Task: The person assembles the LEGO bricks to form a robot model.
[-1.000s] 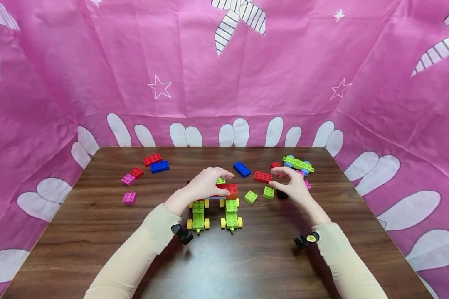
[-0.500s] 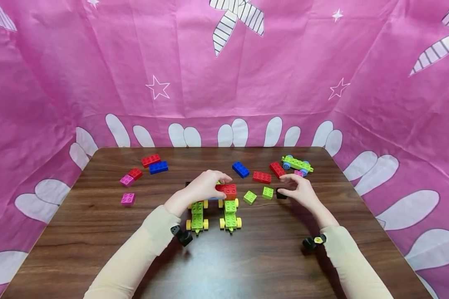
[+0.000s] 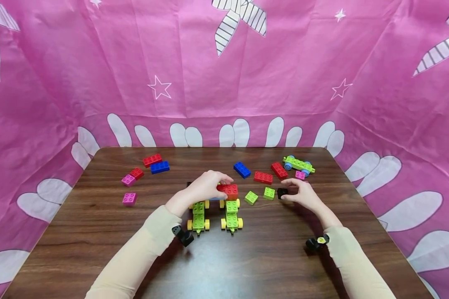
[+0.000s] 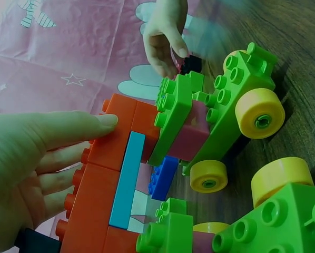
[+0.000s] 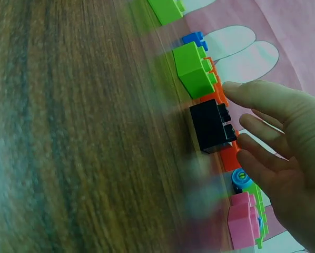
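Note:
My left hand [image 3: 205,187] grips a red brick [image 3: 231,192] on top of a built brick model, thumb on its near face and fingers behind, as the left wrist view shows. Beneath the red layer sits a thin light-blue brick [image 4: 127,179]. The model spans two green wheeled bases [image 3: 231,222] with yellow wheels. My right hand [image 3: 303,193] is at a black brick [image 5: 210,126] on the table, thumb and fingers spread. In the right wrist view the fingertips are right by its studs, not curled round it.
Two green bricks [image 3: 251,197] lie between the model and the black brick. Behind are a blue brick [image 3: 242,170], red bricks [image 3: 263,177], a pink brick [image 3: 300,175] and a blue-wheeled green base [image 3: 299,165]. Several red, blue and pink bricks [image 3: 129,199] lie at left.
My right hand has moved a little right and nearer, uncovering a red brick and most of the black brick. My left hand stays on the model.

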Demonstrator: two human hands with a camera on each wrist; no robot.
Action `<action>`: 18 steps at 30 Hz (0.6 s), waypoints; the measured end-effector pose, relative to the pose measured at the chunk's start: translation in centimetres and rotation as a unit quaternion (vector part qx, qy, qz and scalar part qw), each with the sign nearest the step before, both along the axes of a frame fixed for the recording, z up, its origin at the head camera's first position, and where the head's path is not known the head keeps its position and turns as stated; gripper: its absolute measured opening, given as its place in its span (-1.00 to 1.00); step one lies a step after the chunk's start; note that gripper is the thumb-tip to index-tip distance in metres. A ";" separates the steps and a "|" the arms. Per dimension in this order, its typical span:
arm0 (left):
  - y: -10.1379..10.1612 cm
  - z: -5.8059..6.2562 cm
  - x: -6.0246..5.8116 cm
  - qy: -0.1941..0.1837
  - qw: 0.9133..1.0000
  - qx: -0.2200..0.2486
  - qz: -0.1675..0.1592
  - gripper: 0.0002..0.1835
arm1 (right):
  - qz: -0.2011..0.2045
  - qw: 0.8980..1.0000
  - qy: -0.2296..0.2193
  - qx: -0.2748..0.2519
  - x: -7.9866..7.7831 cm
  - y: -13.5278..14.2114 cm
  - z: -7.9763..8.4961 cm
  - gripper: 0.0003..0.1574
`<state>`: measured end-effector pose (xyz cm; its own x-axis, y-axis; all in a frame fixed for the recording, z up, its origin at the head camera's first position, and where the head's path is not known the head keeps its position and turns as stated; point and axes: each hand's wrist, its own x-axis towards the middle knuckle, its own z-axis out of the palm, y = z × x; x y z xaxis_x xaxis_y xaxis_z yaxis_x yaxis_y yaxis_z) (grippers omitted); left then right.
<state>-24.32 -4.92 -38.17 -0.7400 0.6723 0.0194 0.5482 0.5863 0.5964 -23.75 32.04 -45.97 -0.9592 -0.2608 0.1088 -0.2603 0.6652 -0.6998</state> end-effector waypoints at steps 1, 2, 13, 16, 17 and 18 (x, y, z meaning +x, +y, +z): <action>0.0 0.0 0.0 0.001 1.000 -0.001 0.000 -0.50 | 0.003 1.000 -0.005 0.001 0.0 0.0 -0.1 -0.39; 0.0 0.0 0.0 0.002 1.000 -0.001 0.000 -0.50 | 0.005 1.000 -0.010 0.003 0.0 0.0 -0.1 -0.39; 0.0 0.6 0.2 -0.011 1.000 -0.004 0.003 -0.49 | 0.011 0.999 -0.038 0.035 -0.4 0.0 -0.2 -0.38; 0.0 0.7 0.2 -0.014 1.000 -0.007 0.001 -0.50 | 0.014 0.998 -0.042 0.050 -0.5 0.0 -0.2 -0.40; 0.0 0.7 0.2 -0.015 1.000 -0.007 0.001 -0.51 | 0.014 0.997 -0.043 0.055 -0.5 0.0 -0.2 -0.40; -0.1 0.7 0.2 -0.015 1.000 -0.008 0.000 -0.51 | 0.014 0.997 -0.043 0.058 -0.6 -0.1 -0.2 -0.41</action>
